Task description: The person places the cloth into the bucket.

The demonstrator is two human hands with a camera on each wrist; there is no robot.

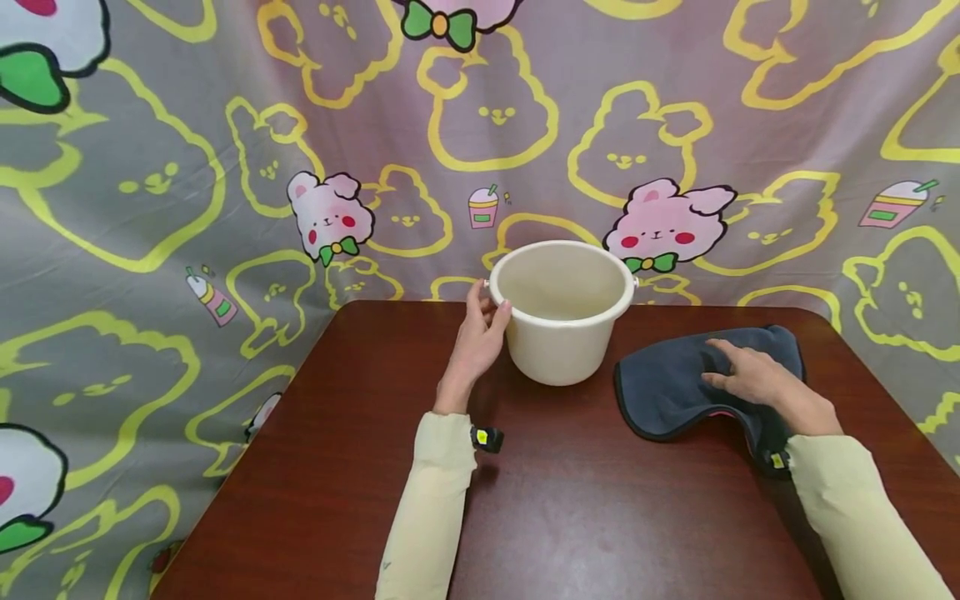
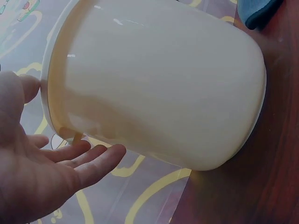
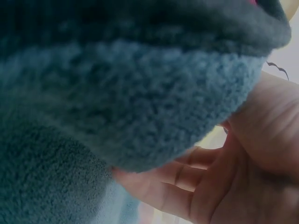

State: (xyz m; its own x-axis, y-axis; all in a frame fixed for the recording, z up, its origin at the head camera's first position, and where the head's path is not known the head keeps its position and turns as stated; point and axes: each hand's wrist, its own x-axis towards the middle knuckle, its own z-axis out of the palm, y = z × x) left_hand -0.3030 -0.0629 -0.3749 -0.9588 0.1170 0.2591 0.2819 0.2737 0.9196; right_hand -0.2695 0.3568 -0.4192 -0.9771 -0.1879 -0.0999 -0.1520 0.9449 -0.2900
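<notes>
A cream plastic bucket point(image 1: 562, 321) stands upright and empty at the back middle of the dark brown table point(image 1: 585, 508). My left hand point(image 1: 480, 333) is at the bucket's left side, fingers straight, thumb tip against the rim. In the left wrist view the hand point(image 2: 56, 172) lies open beside the bucket's wall point(image 2: 159, 88). To the right, a dark blue-grey fleece cloth point(image 1: 667, 387) lies flat on the table. My right hand point(image 1: 750, 375) rests on top of it with fingers spread. The right wrist view shows the fleece point(image 3: 117, 93) bulging against the hand point(image 3: 210, 186).
A grey and pink backdrop sheet point(image 1: 150, 208) with yellow rabbit outlines hangs behind and to the left of the table. Bare table top stretches in front of the bucket and between my two sleeves. The table's left edge runs diagonally at the lower left.
</notes>
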